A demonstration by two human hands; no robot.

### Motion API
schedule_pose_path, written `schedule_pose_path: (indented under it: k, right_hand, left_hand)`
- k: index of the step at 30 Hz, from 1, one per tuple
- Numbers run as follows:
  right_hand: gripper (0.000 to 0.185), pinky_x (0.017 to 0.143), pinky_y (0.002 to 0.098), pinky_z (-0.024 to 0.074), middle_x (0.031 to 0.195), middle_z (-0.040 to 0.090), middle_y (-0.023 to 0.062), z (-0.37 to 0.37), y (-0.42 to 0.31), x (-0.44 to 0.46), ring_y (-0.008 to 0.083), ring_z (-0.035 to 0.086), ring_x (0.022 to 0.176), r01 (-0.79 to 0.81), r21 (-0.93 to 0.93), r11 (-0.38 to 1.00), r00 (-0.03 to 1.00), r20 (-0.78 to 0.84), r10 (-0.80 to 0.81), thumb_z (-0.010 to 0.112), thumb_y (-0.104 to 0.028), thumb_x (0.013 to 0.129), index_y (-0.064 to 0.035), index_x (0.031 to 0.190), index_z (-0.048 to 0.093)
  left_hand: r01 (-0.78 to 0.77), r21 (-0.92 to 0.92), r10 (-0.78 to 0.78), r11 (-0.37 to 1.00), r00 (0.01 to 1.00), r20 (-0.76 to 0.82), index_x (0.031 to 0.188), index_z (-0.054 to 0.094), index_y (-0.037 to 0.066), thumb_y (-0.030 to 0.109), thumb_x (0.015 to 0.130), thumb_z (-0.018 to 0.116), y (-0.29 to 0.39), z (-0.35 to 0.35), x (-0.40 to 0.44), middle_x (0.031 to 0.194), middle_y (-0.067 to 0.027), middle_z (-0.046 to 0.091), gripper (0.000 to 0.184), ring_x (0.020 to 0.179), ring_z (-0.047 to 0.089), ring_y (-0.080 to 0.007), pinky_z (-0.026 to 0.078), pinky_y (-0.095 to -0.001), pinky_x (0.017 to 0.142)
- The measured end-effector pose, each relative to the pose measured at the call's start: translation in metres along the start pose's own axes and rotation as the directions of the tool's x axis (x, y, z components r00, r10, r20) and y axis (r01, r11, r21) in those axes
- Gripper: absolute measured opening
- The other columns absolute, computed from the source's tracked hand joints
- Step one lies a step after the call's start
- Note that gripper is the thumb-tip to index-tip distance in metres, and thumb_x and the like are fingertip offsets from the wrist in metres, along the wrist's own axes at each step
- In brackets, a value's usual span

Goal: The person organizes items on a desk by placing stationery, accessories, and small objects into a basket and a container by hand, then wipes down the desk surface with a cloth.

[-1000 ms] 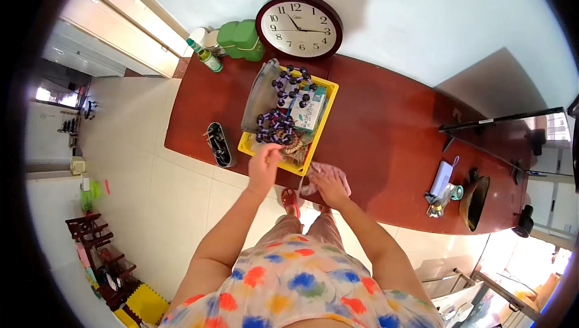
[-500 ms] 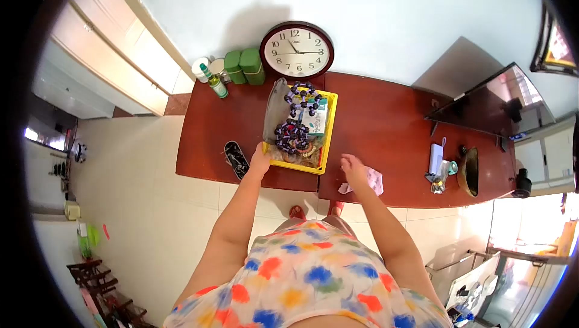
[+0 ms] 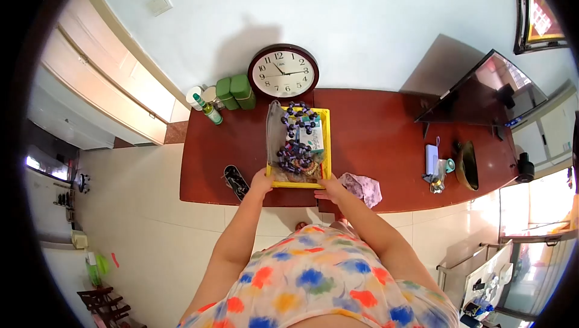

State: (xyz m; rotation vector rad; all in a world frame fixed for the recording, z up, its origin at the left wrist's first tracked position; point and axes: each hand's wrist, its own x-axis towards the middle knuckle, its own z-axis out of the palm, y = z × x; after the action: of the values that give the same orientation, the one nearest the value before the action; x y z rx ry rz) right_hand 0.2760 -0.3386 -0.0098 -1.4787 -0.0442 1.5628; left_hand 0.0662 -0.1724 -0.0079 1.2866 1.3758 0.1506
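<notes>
A yellow basket [image 3: 327,147] stands on the red-brown table in front of me. My left hand [image 3: 261,184] is closed on its front left corner. At the front right corner, my right hand [image 3: 330,189] grips the rim, some fingers stretched below the edge. Inside lie purple-and-black ball-jointed pieces [image 3: 295,150], a white and teal box [image 3: 312,136] and a brownish, partly hidden bundle. A grey flap [image 3: 276,135] leans along the left side. Just right of my right hand lies a crumpled pink cloth [image 3: 363,190]. A black patterned long item [image 3: 236,182] rests left of my left hand.
A round clock [image 3: 283,71] leans on the wall behind the basket. Green containers [image 3: 236,92] and a green bottle [image 3: 208,111] stand to the left. Further right are a television [image 3: 485,92], a blue-grey device [image 3: 431,160] and a bowl [image 3: 466,168]. The table's front edge [image 3: 386,210] is near me.
My right hand has moved left from beside the pink cloth to the basket's front right corner. My left hand keeps its hold. The cloth looks more spread out. The view has tilted up.
</notes>
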Motion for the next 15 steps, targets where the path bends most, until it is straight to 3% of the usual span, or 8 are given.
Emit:
schedule_pose_path:
  k: [1,5,9,12,13,15]
  right_hand:
    - [0.048,0.084,0.0456,0.0537,0.128,0.048,0.0108,-0.005,-0.001,0.003,0.0341,0.055,0.106,-0.009,0.086,0.996,0.998,-0.053,0.013,0.050,-0.007,0.088,-0.0190,0.133,0.038]
    - [0.047,0.090,0.0443,0.0487,0.124,0.053,0.0059,-0.039,-0.010,0.008,0.0234,0.051,0.112,0.138,0.198,0.970,0.988,-0.097,-0.121,0.050,-0.002,0.080,-0.0122,0.127,0.049]
    - [0.052,0.089,0.0415,0.0467,0.116,0.055,0.0057,-0.080,-0.035,-0.008,0.0227,0.052,0.108,0.161,0.256,0.953,0.986,-0.083,-0.145,0.048,0.002,0.078,-0.0122,0.127,0.048]
    - [0.043,0.091,0.0430,0.0466,0.117,0.056,0.0079,-0.118,-0.065,-0.025,0.0236,0.051,0.111,0.252,0.370,0.894,0.967,-0.057,-0.249,0.047,0.003,0.080,-0.0119,0.120,0.051]
    - [0.045,0.093,0.0444,0.0445,0.118,0.056,0.0070,-0.129,-0.080,-0.035,0.0228,0.051,0.112,0.269,0.275,0.923,0.962,-0.122,-0.244,0.048,0.001,0.080,-0.0129,0.123,0.050]
    - [0.047,0.094,0.0450,0.0435,0.119,0.056,0.0065,-0.160,-0.098,-0.034,0.0229,0.051,0.112,0.296,0.265,0.918,0.949,-0.191,-0.251,0.047,0.001,0.080,-0.0132,0.125,0.050]
  left_hand:
    - [-0.003,0.027,0.004,1.000,1.000,-0.028,0.118,0.061,0.009,0.017,0.081,0.061,0.003,0.005,-0.006,0.088,-0.0074,0.067,0.037,0.066,0.063,-0.0190,0.051,-0.0319,0.059]
    - [-0.089,0.074,0.093,0.993,0.994,-0.061,0.113,0.063,0.007,0.020,0.080,0.063,0.008,0.033,-0.020,0.084,-0.0105,0.067,0.036,0.058,0.060,-0.0191,0.050,-0.0304,0.059]
    - [-0.117,0.023,0.117,0.993,0.993,0.009,0.113,0.063,0.009,0.018,0.081,0.064,0.046,0.068,-0.038,0.088,-0.0073,0.067,0.034,0.068,0.060,-0.0153,0.048,-0.0286,0.061]
    - [-0.160,-0.065,0.165,0.985,0.983,0.079,0.113,0.064,0.010,0.017,0.083,0.064,0.085,0.109,-0.038,0.091,-0.0036,0.066,0.031,0.076,0.060,-0.0123,0.047,-0.0281,0.064]
    - [-0.140,-0.070,0.147,0.988,0.984,0.100,0.112,0.064,0.010,0.016,0.083,0.063,0.097,0.125,-0.034,0.091,-0.0023,0.066,0.030,0.078,0.059,-0.0115,0.047,-0.0282,0.064]
    - [-0.123,-0.125,0.141,0.984,0.979,0.149,0.110,0.064,0.012,0.016,0.084,0.063,0.118,0.159,-0.021,0.090,0.0004,0.064,0.026,0.077,0.058,-0.0109,0.047,-0.0284,0.066]
